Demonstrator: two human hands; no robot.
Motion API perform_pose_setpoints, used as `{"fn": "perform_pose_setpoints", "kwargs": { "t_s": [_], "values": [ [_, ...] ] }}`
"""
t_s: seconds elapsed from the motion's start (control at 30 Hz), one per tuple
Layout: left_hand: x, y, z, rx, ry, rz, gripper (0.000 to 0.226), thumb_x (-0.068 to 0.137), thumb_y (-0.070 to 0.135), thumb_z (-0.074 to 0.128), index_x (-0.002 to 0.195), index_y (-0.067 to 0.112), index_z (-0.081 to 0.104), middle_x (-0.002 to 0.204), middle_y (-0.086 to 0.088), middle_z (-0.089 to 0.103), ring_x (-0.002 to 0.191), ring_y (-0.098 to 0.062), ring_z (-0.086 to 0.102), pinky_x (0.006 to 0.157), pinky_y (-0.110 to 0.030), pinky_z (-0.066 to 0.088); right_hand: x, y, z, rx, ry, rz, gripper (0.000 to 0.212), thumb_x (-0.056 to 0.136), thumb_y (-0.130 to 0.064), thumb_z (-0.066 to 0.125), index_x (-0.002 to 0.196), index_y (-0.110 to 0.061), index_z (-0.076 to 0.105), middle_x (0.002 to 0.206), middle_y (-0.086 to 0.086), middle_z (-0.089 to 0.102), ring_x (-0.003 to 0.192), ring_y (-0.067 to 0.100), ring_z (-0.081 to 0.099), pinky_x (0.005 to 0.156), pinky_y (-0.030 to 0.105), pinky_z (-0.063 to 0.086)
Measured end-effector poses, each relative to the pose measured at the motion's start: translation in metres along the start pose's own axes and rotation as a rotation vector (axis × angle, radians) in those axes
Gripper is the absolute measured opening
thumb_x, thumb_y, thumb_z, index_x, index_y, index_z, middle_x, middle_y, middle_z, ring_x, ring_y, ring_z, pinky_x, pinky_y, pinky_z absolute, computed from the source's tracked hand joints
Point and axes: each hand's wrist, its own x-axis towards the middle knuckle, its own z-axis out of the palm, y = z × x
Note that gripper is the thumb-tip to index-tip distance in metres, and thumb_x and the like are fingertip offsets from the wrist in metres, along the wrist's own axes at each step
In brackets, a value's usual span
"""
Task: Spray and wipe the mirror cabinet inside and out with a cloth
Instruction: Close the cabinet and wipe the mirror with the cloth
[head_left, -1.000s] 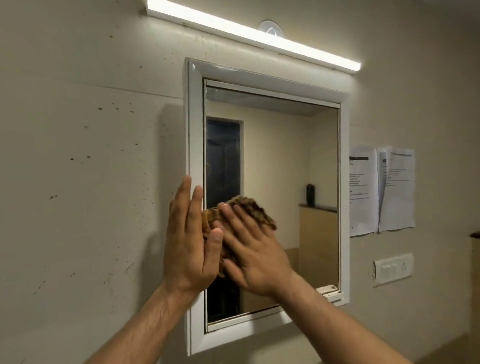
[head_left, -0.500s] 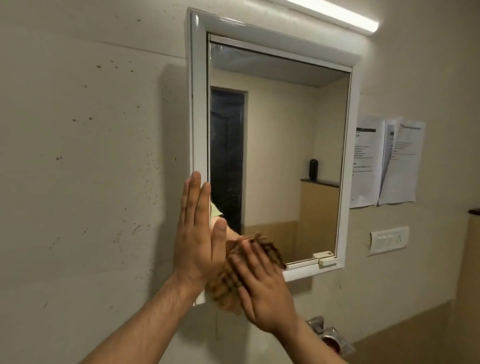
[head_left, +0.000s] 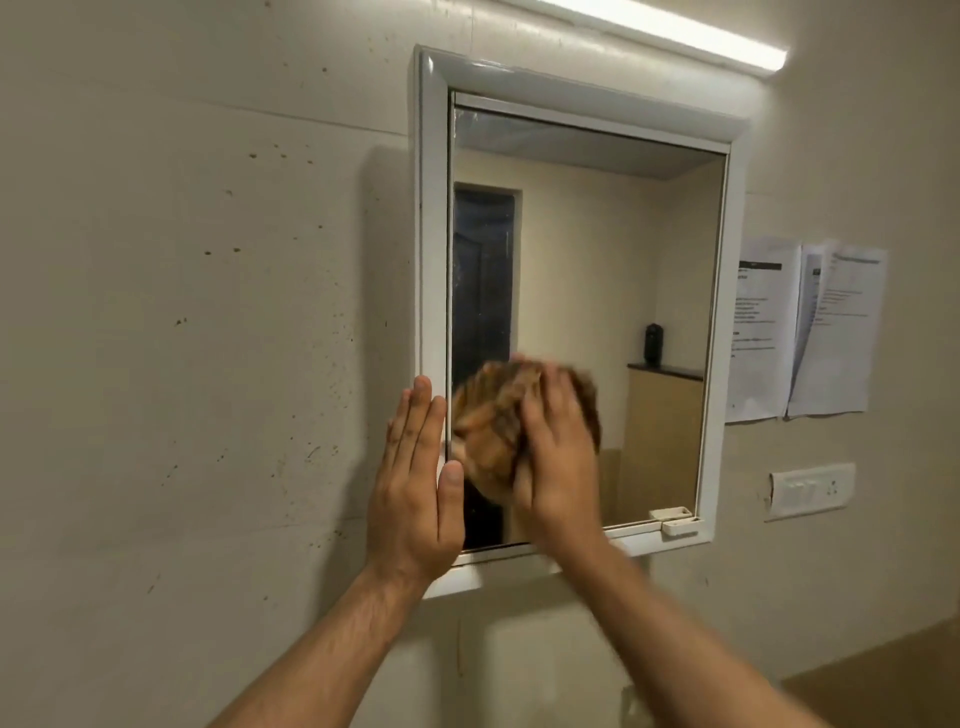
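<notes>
The white-framed mirror cabinet (head_left: 432, 249) hangs on the beige wall with its door closed. My left hand (head_left: 415, 488) lies flat and open against the frame's lower left edge, fingers pointing up. My right hand (head_left: 553, 457) presses a brown checked cloth (head_left: 493, 421) against the lower left of the glass. That hand and the cloth are motion-blurred. The mirror reflects a dark doorway and a pale room. No spray bottle is in view.
A tube light (head_left: 665, 31) runs above the cabinet. Two printed sheets (head_left: 800, 327) are stuck to the wall at the right, with a white switch plate (head_left: 810, 491) below them. A small latch (head_left: 675, 522) sits at the door's lower right corner. The wall at left is speckled.
My right hand has brought the cloth from the cabinet's bottom edge back up onto the lower glass. My left hand stays flat on the left frame. The view has tilted up slightly.
</notes>
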Motion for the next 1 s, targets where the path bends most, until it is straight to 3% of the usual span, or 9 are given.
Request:
{"fn": "perform_pose_setpoints", "kwargs": {
  "t_s": [0.1, 0.2, 0.37, 0.5, 0.63, 0.73, 0.83, 0.9, 1.0],
  "values": [
    [0.000, 0.000, 0.000, -0.021, 0.011, -0.009, 0.057, 0.106, 0.025, 0.029, 0.161, 0.009, 0.029, 0.172, -0.003, 0.020, 0.159, -0.026, 0.019, 0.124, -0.058, 0.028, 0.110, -0.007, -0.017, -0.157, 0.039, 0.035, 0.069, 0.102, -0.036, 0.039, 0.166, -0.021, 0.018, 0.175, 0.006, 0.002, 0.161, 0.024, -0.002, 0.130, 0.052, 0.006],
    [0.001, 0.000, -0.002, -0.035, 0.014, -0.014, 0.058, 0.106, 0.028, 0.028, 0.162, 0.011, 0.028, 0.172, -0.002, 0.020, 0.159, -0.025, 0.020, 0.124, -0.058, 0.027, 0.143, -0.009, -0.003, -0.329, 0.027, -0.019, 0.067, 0.107, -0.045, 0.033, 0.167, -0.022, 0.011, 0.175, 0.008, -0.002, 0.161, 0.027, -0.006, 0.129, 0.052, 0.002],
    [-0.004, 0.005, -0.005, 0.036, 0.057, -0.035, 0.066, 0.106, 0.038, 0.029, 0.165, 0.012, 0.016, 0.174, -0.006, 0.008, 0.160, -0.027, 0.013, 0.125, -0.057, 0.021, -0.016, 0.018, 0.019, -0.310, -0.263, -0.334, 0.068, 0.107, -0.038, 0.041, 0.167, -0.019, 0.013, 0.175, 0.008, 0.001, 0.161, 0.031, 0.001, 0.127, 0.056, 0.014],
    [-0.021, 0.018, 0.003, 0.066, 0.023, -0.124, 0.069, 0.108, 0.049, 0.021, 0.165, 0.011, 0.013, 0.174, -0.006, 0.002, 0.161, -0.025, 0.008, 0.121, -0.066, 0.025, -0.134, 0.032, 0.001, -0.224, -0.398, -0.264, 0.064, 0.101, -0.018, 0.048, 0.162, -0.026, 0.032, 0.173, -0.002, 0.017, 0.159, 0.020, 0.017, 0.123, 0.048, 0.034],
    [-0.053, 0.034, 0.011, 0.089, -0.032, -0.228, 0.069, 0.107, 0.048, 0.025, 0.165, 0.013, 0.012, 0.174, -0.005, -0.004, 0.161, -0.025, 0.006, 0.120, -0.065, 0.029, -0.159, 0.016, -0.021, -0.002, -0.337, 0.093, 0.050, 0.093, -0.005, 0.064, 0.137, -0.029, 0.065, 0.154, -0.012, 0.050, 0.142, 0.006, 0.046, 0.112, 0.026, 0.046],
    [-0.069, 0.045, 0.012, 0.089, -0.071, -0.277, 0.069, 0.104, 0.041, 0.039, 0.164, 0.012, 0.019, 0.174, -0.003, -0.001, 0.159, -0.027, 0.015, 0.120, -0.062, 0.031, -0.158, 0.003, -0.036, 0.163, -0.146, 0.524, 0.047, 0.089, 0.001, 0.066, 0.113, -0.039, 0.064, 0.122, -0.019, 0.061, 0.113, -0.005, 0.060, 0.094, 0.010, 0.050],
    [-0.098, 0.062, 0.014, 0.057, -0.137, -0.251, 0.060, 0.101, 0.039, 0.049, 0.156, 0.020, 0.036, 0.169, 0.004, 0.021, 0.154, -0.013, 0.025, 0.122, -0.039, 0.033, -0.158, -0.002, -0.047, 0.350, 0.005, 1.007, 0.028, 0.086, -0.012, 0.077, 0.097, -0.030, 0.059, 0.091, -0.006, 0.070, 0.088, 0.011, 0.070, 0.068, 0.021, 0.057],
    [-0.125, 0.075, 0.014, -0.044, -0.215, -0.328, 0.044, 0.101, 0.048, 0.045, 0.143, 0.033, 0.046, 0.145, 0.016, 0.049, 0.131, 0.004, 0.047, 0.104, -0.019, 0.048, -0.165, -0.005, -0.053, 0.491, 0.076, 1.215, 0.022, 0.086, -0.022, 0.080, 0.097, -0.016, 0.063, 0.086, 0.005, 0.074, 0.081, 0.022, 0.073, 0.063, 0.030, 0.057],
    [-0.161, 0.097, 0.018, -0.278, -0.407, -0.632, 0.038, 0.095, 0.064, 0.045, 0.124, 0.042, 0.057, 0.108, 0.025, 0.064, 0.099, 0.007, 0.062, 0.075, -0.015, 0.052, -0.184, -0.017, -0.058, 0.682, 0.103, 1.420, 0.017, 0.093, -0.025, 0.075, 0.097, -0.009, 0.074, 0.088, 0.010, 0.079, 0.076, 0.021, 0.077, 0.057, 0.028, 0.057]
  ]
}}
